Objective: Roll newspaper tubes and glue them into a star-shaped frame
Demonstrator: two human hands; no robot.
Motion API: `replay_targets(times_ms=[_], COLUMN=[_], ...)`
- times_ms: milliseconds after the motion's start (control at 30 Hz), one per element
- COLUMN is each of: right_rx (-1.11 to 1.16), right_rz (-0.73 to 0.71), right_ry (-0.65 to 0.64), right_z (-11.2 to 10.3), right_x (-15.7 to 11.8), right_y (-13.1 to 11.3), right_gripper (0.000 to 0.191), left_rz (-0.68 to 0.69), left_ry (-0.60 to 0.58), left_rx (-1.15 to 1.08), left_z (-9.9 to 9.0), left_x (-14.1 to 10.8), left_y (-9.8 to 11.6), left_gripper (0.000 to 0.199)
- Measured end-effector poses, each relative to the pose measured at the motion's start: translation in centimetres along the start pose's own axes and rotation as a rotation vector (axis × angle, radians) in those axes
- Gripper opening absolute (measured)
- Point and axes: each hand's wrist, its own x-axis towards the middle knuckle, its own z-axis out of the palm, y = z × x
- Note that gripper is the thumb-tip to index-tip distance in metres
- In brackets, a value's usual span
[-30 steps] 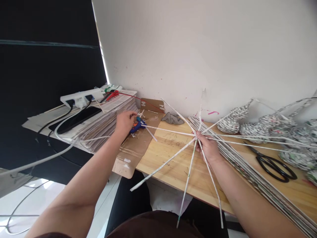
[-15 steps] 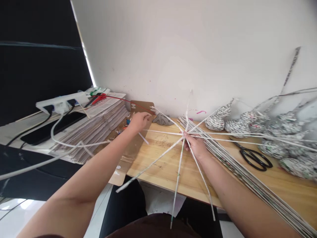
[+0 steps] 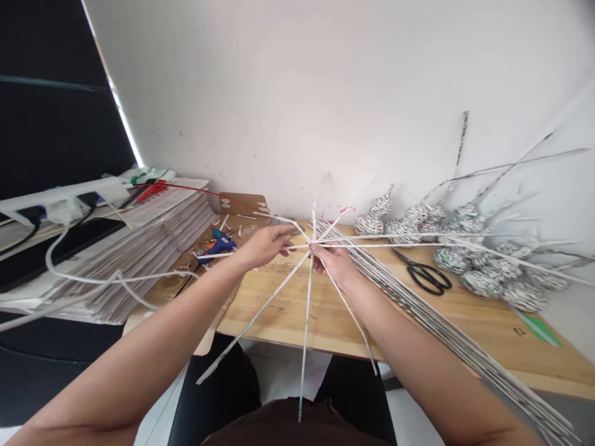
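Note:
White rolled-paper strips [image 3: 260, 314] cross at one centre and fan out like spokes over the wooden table [image 3: 274, 294]. My right hand [image 3: 335, 261] is closed on their crossing point, thumb on top. Just left of the crossing, my left hand [image 3: 270, 246] has its fingers extended and somewhat apart, beside the left-pointing strips; its fingertips partly overlap them, and contact is unclear. A blue glue gun [image 3: 217, 246] lies on cardboard to the left of my left hand.
A bundle of paper sticks [image 3: 432, 322] runs diagonally under my right arm. Black scissors [image 3: 427, 277] and several woven paper forms [image 3: 465, 248] are at right. Stacked papers [image 3: 179, 226], a power strip [image 3: 62, 201] and white cables [image 3: 86, 282] stand at left.
My left hand has moved from the glue gun area toward the strips' centre, exposing the glue gun. The view has shifted right. My right hand still holds the crossing.

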Motion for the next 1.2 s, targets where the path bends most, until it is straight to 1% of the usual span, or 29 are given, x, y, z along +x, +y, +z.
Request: replay_targets(times_ms=[100, 200, 267, 300, 333, 400, 433, 500, 533, 567, 600, 667, 767, 833, 900, 1000, 1100, 1200], right_rx=[-0.024, -0.095, -0.148, -0.173, -0.199, -0.253, -0.274, -0.284, -0.276, -0.262, -0.248, -0.213, -0.137, -0.105, -0.099, -0.108, -0.133, -0.154], right_rz=[-0.010, -0.024, -0.042, -0.051, -0.057, -0.050, -0.039, -0.013, 0.003, 0.021, 0.041, 0.091, 0.156, 0.146, 0.093, 0.019, 0.001, -0.009], right_ry=[-0.093, -0.183, -0.237, -0.267, -0.301, -0.374, -0.408, -0.443, -0.438, -0.419, -0.393, -0.320, -0.176, -0.070, 0.009, 0.035, 0.031, 0.090], right_z=[0.9, 1.7, 2.0, 2.1, 2.1, 2.3, 2.4, 2.6, 2.7, 2.9, 2.9, 3.0, 2.8, 2.7, 2.8, 3.1, 3.5, 3.7], right_x=[-0.1, 0.1, 0.3, 0.4, 0.5, 0.5, 0.3, -0.1, -0.4, -0.7, -0.9, -1.2, -1.1, -0.9, -0.9, -1.5, -2.5, -3.3], right_y=[-1.9, -4.4, -6.3, -7.1, -7.8, -8.8, -9.0, -8.9, -8.7, -8.4, -8.1, -7.7, -8.1, -8.7, -9.3, -9.6, -9.6, -9.4], right_gripper=[0.032, 0.032, 0.031, 0.030, 0.029, 0.030, 0.031, 0.032, 0.033, 0.034, 0.034, 0.032, 0.030, 0.027, 0.025, 0.025, 0.021, 0.018], left_rz=[-0.066, -0.139, -0.116, -0.082, -0.044, 0.006, 0.007, -0.023, -0.048, -0.071, -0.095, -0.161, -0.150, -0.118, -0.105, -0.110, -0.119, -0.127], left_ry=[-0.001, 0.061, 0.097, 0.092, 0.069, -0.030, -0.091, -0.186, -0.198, -0.173, -0.107, 0.065, 0.190, 0.228, 0.245, 0.248, 0.284, 0.314], left_rx=[-0.103, -0.247, -0.335, -0.386, -0.443, -0.559, -0.609, -0.681, -0.706, -0.725, -0.739, -0.745, -0.728, -0.707, -0.682, -0.647, -0.639, -0.677], left_z=[-1.1, -2.0, -2.5, -2.7, -2.8, -3.0, -2.9, -2.3, -1.9, -1.3, -0.7, 0.5, 1.5, 1.7, 1.8, 2.1, 2.8, 3.5], left_x=[-1.0, -2.3, -3.2, -3.7, -4.2, -5.2, -5.6, -6.0, -6.0, -5.8, -5.5, -4.6, -3.5, -3.2, -3.3, -3.8, -4.6, -5.5], left_y=[0.9, 2.1, 2.8, 3.1, 3.4, 3.6, 3.6, 3.2, 2.9, 2.5, 2.2, 1.5, 1.4, 2.0, 2.7, 3.4, 3.6, 3.5], left_gripper=[0.058, 0.064, 0.067, 0.071, 0.075, 0.077, 0.074, 0.061, 0.055, 0.050, 0.047, 0.045, 0.049, 0.049, 0.048, 0.045, 0.043, 0.045])
